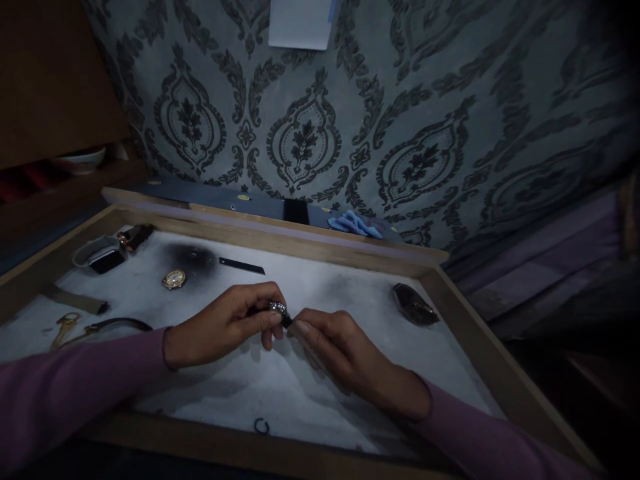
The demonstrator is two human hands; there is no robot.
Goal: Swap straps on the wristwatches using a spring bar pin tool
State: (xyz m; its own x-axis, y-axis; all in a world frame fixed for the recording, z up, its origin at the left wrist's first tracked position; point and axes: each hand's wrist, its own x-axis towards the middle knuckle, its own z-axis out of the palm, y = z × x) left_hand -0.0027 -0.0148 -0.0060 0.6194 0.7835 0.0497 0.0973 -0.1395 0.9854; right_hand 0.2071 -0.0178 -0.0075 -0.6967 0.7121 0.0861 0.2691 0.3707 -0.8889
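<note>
Over the middle of a white-lined wooden tray, my left hand (233, 327) is closed around a small silver-coloured watch (278, 308) with a shiny, beaded-looking rim. A short dark piece (287, 321) runs from the watch to my right hand (350, 353), whose thumb and fingers are pinched on its end. Whether that piece is a strap or a thin tool, I cannot tell. Behind my left hand lie a gold-coloured watch head (173, 279) without a strap and a flat black blade (242, 267). Fingers hide most of the silver watch.
The tray's wooden rim (465, 333) encloses the work area. At left lie a smartwatch (105, 260), a dark-strapped watch (135, 237), an olive strap (77, 299) and a black strap (120, 324). A dark plastic packet (415, 305) lies right; a small dark ring (261, 425) lies in front.
</note>
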